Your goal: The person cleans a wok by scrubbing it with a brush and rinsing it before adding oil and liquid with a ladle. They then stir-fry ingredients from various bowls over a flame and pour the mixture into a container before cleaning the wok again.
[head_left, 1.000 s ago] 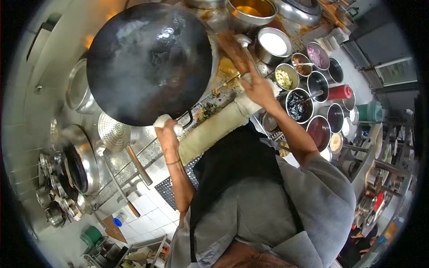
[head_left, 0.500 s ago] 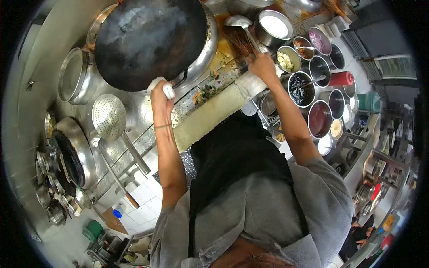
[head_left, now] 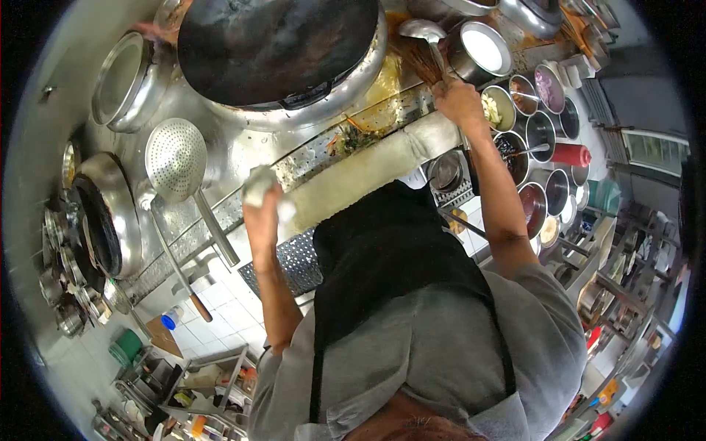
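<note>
A folded white cloth [head_left: 259, 185] is held in my left hand [head_left: 261, 213], just in front of the stove edge and apart from the large black wok [head_left: 276, 51]. The wok sits on its round metal burner ring. My right hand [head_left: 460, 103] is closed around the handle of a metal ladle [head_left: 423, 29], beside a bamboo brush [head_left: 424, 66]. The ladle's bowl points away from me, near a pot of white liquid [head_left: 482, 50]. A long pale towel [head_left: 353, 176] lies along the stove's front edge, between my hands.
Metal pots of sauce and chopped ingredients, one with chopped onion [head_left: 548, 87], stand at the right with a red bottle [head_left: 571, 154]. A perforated strainer [head_left: 176, 158] lies at the left near a second wok [head_left: 110, 220]. Food scraps [head_left: 355, 140] lie before the burner.
My left hand has come off the wok's handle with the cloth and moved toward me. The tilted wok now rests lower in its ring, with less smoke. The view has shifted slightly.
</note>
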`<act>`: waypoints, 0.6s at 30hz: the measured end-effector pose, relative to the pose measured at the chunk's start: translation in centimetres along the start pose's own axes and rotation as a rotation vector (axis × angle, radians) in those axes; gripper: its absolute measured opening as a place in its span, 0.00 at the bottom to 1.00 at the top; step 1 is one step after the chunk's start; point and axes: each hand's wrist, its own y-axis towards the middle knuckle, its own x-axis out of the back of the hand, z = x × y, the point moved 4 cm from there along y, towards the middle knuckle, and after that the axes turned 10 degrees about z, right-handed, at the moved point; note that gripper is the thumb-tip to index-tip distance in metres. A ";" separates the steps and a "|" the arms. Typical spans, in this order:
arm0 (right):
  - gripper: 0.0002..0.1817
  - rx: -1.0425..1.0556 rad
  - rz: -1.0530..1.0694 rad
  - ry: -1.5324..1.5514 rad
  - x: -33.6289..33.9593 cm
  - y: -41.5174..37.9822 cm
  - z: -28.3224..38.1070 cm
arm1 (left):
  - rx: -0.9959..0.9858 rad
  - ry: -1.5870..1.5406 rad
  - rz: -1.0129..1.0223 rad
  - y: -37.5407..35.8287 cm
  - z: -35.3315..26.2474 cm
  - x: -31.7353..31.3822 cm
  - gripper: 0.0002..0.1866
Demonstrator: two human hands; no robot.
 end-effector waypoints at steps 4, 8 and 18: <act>0.23 0.141 0.188 -0.161 -1.7 -2.4 2.8 | -0.073 1.096 -0.150 -4.7 7.2 2.6 0.31; 0.24 0.365 0.533 -0.156 2.7 -5.3 5.9 | -0.294 1.027 -0.547 -7.0 2.0 0.8 0.22; 0.30 0.332 0.453 -0.298 3.3 -2.6 4.9 | 0.163 0.503 0.964 -3.5 26.2 -25.8 0.15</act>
